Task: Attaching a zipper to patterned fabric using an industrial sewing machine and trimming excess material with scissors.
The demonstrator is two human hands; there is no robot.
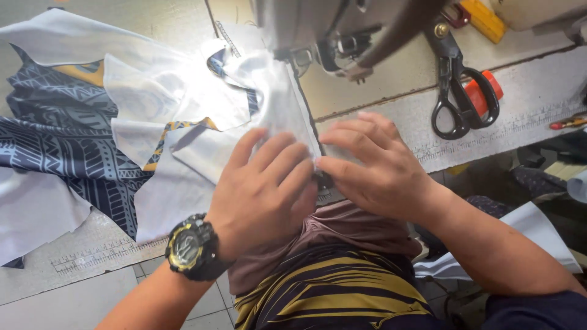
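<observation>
White fabric (183,104) with a dark blue patterned side and yellow trim lies spread over the sewing table (367,91). My left hand (263,189), with a black and yellow watch on the wrist, presses flat on the fabric's near edge. My right hand (373,165) lies beside it, fingertips pinching and holding down the same fabric edge right in front of the sewing machine head (330,30). The needle area is partly hidden by the machine's body and the bright light.
Black-handled scissors (455,91) lie on the table to the right, next to an orange-red cylinder (483,91). A yellow object (483,18) sits at the back right. A ruler strip (98,253) runs along the table's front edge. More white cloth (532,226) hangs low right.
</observation>
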